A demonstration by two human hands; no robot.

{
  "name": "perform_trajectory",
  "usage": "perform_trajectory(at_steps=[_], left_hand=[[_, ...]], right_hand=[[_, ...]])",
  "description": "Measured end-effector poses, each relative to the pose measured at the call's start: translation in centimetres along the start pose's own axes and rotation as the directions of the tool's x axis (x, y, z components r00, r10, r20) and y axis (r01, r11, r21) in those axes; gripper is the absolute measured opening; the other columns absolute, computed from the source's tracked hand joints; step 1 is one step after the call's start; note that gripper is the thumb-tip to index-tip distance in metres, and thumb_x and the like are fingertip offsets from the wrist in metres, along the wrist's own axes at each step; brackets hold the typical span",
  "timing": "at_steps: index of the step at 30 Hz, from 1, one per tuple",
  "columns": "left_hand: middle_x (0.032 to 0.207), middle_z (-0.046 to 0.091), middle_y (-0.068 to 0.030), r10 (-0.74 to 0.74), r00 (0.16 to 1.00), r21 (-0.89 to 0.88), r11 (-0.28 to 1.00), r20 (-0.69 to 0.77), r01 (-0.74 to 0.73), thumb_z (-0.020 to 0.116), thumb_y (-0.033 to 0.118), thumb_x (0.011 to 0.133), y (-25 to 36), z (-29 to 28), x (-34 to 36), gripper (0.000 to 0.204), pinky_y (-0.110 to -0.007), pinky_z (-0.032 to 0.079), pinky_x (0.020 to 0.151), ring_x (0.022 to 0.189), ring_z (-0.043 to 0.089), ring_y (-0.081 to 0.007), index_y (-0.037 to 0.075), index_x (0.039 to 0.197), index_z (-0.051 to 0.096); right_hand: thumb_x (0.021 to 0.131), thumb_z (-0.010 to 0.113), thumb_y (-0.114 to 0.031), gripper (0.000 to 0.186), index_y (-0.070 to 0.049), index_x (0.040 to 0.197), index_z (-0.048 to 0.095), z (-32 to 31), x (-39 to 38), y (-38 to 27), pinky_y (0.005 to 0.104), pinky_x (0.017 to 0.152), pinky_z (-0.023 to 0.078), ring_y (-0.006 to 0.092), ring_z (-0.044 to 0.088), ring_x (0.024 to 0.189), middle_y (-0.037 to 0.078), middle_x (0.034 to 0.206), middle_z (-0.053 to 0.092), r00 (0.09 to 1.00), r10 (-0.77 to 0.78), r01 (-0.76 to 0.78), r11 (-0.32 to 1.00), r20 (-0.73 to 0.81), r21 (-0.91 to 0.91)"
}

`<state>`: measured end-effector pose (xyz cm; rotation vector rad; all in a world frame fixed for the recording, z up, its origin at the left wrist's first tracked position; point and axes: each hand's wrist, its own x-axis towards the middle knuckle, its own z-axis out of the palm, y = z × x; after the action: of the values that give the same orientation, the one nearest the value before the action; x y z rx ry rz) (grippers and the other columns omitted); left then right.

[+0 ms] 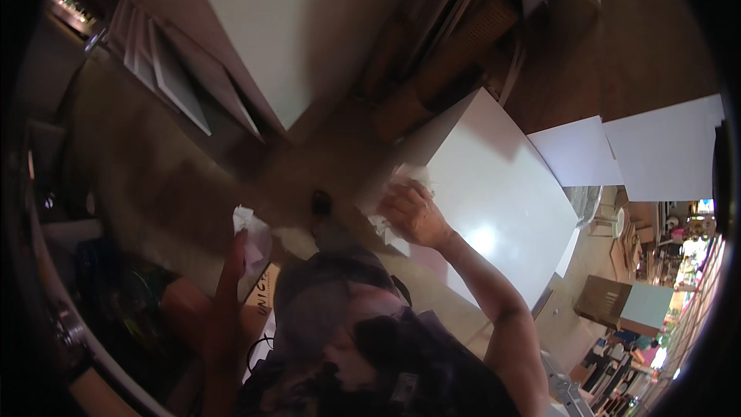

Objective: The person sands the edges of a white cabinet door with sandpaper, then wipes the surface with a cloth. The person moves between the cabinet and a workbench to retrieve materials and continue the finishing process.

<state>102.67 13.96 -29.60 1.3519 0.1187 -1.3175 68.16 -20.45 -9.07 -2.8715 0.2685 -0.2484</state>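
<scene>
My left hand (pixel 238 253), low at centre-left, is closed on a crumpled white cloth or paper (pixel 251 225). My right hand (pixel 415 212) has its fingers curled over a pale, crumpled wipe (pixel 409 174) at the left edge of a large glossy white panel-topped piece (pixel 502 193); motion blurs its fingertips. The piece lies at my right, with smaller white boards (pixel 660 147) beside its far right side.
Tall white panels (pixel 278 31) and leaning boards (pixel 154 69) stand ahead and at left. Brown boards (pixel 633 46) lie at upper right. My shoe (pixel 321 202) is on the floor (pixel 309 162). A cardboard box (pixel 258 289) is at my left. Stacked materials (pixel 625 243) fill the far right.
</scene>
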Motion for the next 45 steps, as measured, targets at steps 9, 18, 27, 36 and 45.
perform_trajectory(at_steps=[9, 18, 27, 36, 45], left_hand=[[0.097, 0.058, -0.0030, -0.170, 0.968, 0.474, 0.847, -0.186, 0.240, 0.058, 0.038, 0.092, 5.8, -3.3, 9.4, 0.041, -0.035, 0.048, 0.076, 0.085, 0.056, -0.0148, 0.006, 0.117, 0.059], [0.087, 0.060, -0.0029, -0.198, 0.979, 0.646, 0.753, 0.042, 0.125, 0.060, 0.036, 0.090, 9.5, 5.2, 18.3, 0.041, -0.033, 0.046, 0.065, 0.073, 0.055, -0.0126, 0.000, 0.110, 0.063], [0.099, 0.066, -0.0076, -0.242, 0.729, 0.551, 0.805, 0.641, -0.218, 0.058, 0.024, 0.092, 16.8, 27.9, 11.0, 0.036, -0.030, 0.047, 0.078, 0.087, 0.061, -0.0155, -0.002, 0.118, 0.061], [0.135, 0.048, -0.0175, 0.112, -0.235, -0.248, 0.114, 0.965, -0.962, 0.069, 0.021, 0.082, 15.0, 49.6, -1.0, 0.048, -0.047, 0.038, 0.104, 0.125, 0.047, -0.0354, 0.006, 0.126, 0.057], [0.150, 0.035, -0.0211, 0.095, 0.233, 0.080, 0.763, 0.968, -0.641, 0.055, 0.034, 0.097, 13.2, 37.3, -0.2, 0.059, -0.042, 0.022, 0.116, 0.142, 0.029, -0.0331, 0.006, 0.146, 0.037]], right_hand=[[0.073, 0.068, -0.023, 0.026, -0.021, 0.099, 0.066, -4.6, 1.3, 19.7, 0.0455, 0.103, 0.037, 0.0228, 0.052, 0.113, -0.001, 0.108, 0.060, 1.000, 0.005, -0.005, 0.955, 0.001, -0.297], [0.083, 0.064, -0.018, 0.016, -0.021, 0.099, 0.066, -6.2, 2.8, 24.3, 0.0546, 0.110, 0.028, 0.0241, 0.051, 0.114, -0.002, 0.104, 0.062, 0.964, 0.265, -0.243, 0.913, 0.024, -0.327], [0.086, 0.065, -0.018, 0.022, -0.014, 0.107, 0.068, -7.6, 5.3, -3.4, 0.0551, 0.112, 0.028, 0.0228, 0.056, 0.119, 0.003, 0.110, 0.067, 0.699, 0.710, -0.676, 0.619, 0.083, 0.400], [0.102, 0.039, -0.038, 0.055, -0.003, 0.143, 0.037, -6.3, 1.7, -18.5, 0.0465, 0.107, 0.042, 0.0319, 0.049, 0.126, 0.017, 0.142, 0.045, -0.565, 0.812, 0.258, 0.341, -0.146, 0.904], [0.097, 0.033, -0.064, 0.081, 0.004, 0.140, 0.042, 0.6, 8.9, -11.9, 0.0431, 0.108, 0.037, 0.0274, 0.050, 0.126, 0.015, 0.141, 0.048, 0.248, 0.968, 0.531, -0.097, -0.045, 0.842]])
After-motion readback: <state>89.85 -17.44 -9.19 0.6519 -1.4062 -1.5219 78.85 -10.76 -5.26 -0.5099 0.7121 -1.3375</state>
